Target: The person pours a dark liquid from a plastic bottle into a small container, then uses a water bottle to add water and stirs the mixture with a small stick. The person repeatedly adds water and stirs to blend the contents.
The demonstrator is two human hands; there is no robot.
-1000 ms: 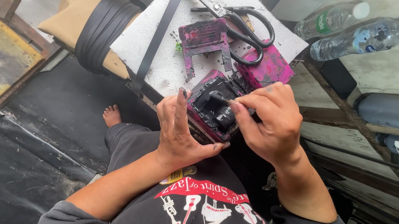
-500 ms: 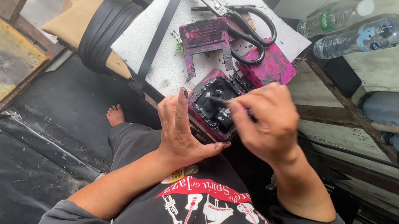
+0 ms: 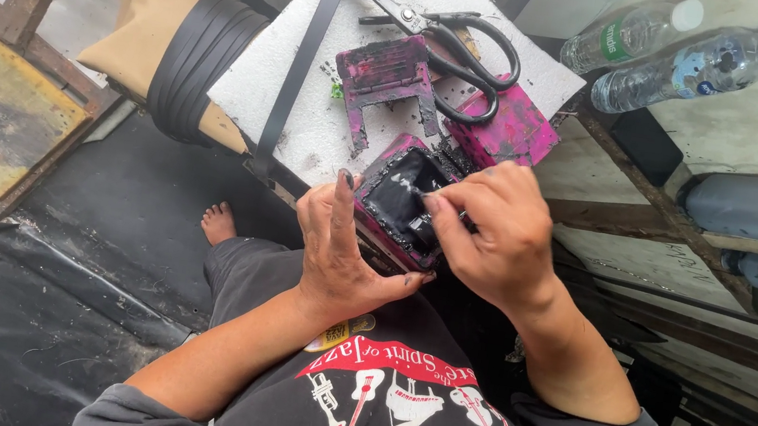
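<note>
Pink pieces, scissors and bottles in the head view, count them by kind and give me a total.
Pink pieces: 3, the box held by the left hand and right hand, a flat plate, a block
Scissors: 1
Clear plastic bottles: 2, white cap, blue cap
Total: 6

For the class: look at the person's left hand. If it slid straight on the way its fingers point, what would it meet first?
The left hand points up the picture. Probably first comes the loose magenta plate on the white board, though depth is unclear.
</note>
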